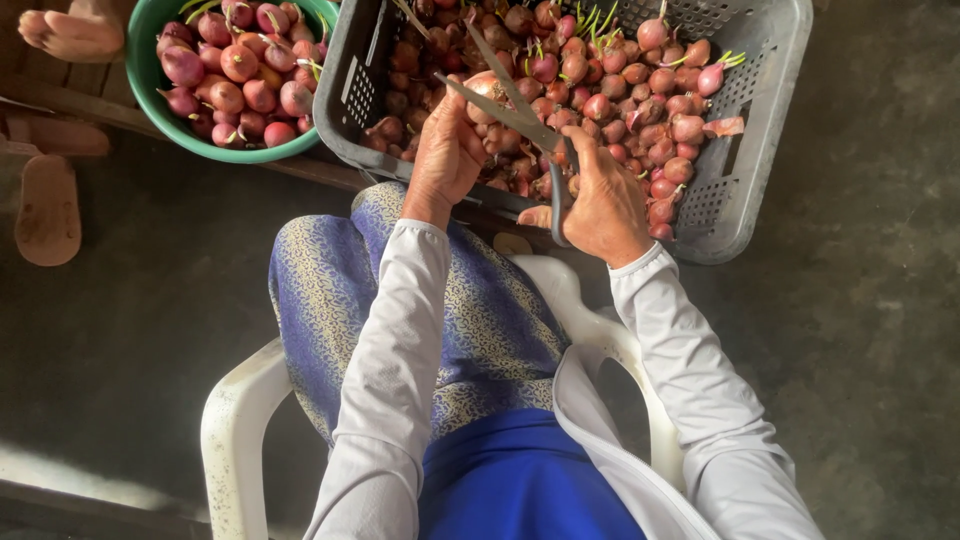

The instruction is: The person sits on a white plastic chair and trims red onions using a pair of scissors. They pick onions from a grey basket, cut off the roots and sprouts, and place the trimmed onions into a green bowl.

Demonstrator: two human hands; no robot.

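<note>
My left hand [447,150] grips a reddish shallot [487,88] over the near rim of a dark grey plastic crate [760,60]. My right hand [603,195] holds a pair of grey scissors [510,108], its blades spread apart around the shallot's end. The crate is filled with several red shallots [640,110], some with green sprouts. I sit on a white plastic chair [235,420] with the crate against my knees.
A green bowl [150,100] holding trimmed shallots stands at the upper left beside the crate. Another person's bare foot [70,30] rests at the top left corner, and a sandal [45,210] lies on the dark concrete floor [860,330] below it.
</note>
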